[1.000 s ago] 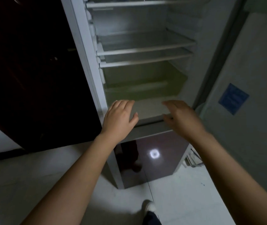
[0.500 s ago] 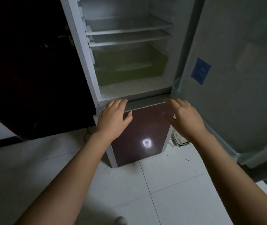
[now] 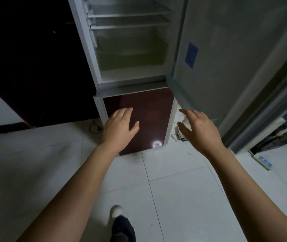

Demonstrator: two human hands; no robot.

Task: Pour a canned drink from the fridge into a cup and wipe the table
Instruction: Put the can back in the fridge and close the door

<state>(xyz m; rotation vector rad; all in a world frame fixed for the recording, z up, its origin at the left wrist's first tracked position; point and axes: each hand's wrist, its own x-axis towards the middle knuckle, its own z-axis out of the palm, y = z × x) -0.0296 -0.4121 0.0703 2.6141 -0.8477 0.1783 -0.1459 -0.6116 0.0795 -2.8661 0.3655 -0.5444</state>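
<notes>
Fridge (image 3: 132,55): stands against the wall with its upper compartment showing bare shelves and a pale drawer at the bottom; I can see no can on any shelf in view.
Upper door (image 3: 226,58): swung wide to the right, its inner face toward the room, a blue sticker (image 3: 191,55) near its hinge edge.
Lower door (image 3: 139,119): dark red and glossy, seemingly closed, a round spot of light reflected near its bottom right corner.
Left hand (image 3: 120,127): held out in front of the lower door's left half, fingers straight and loosely together, thumb out, holding nothing; whether it touches the panel I cannot tell.
Right hand (image 3: 198,127): reaches toward the lower door's right edge, fingers spread and relaxed, nothing in it.
Floor (image 3: 174,189): pale tiles; a white shoe (image 3: 116,211) and dark trouser leg near the bottom edge.
Power strip (image 3: 261,159): lies on the floor at the far right.
Cord (image 3: 93,127): loops on the floor by the fridge's left foot.
</notes>
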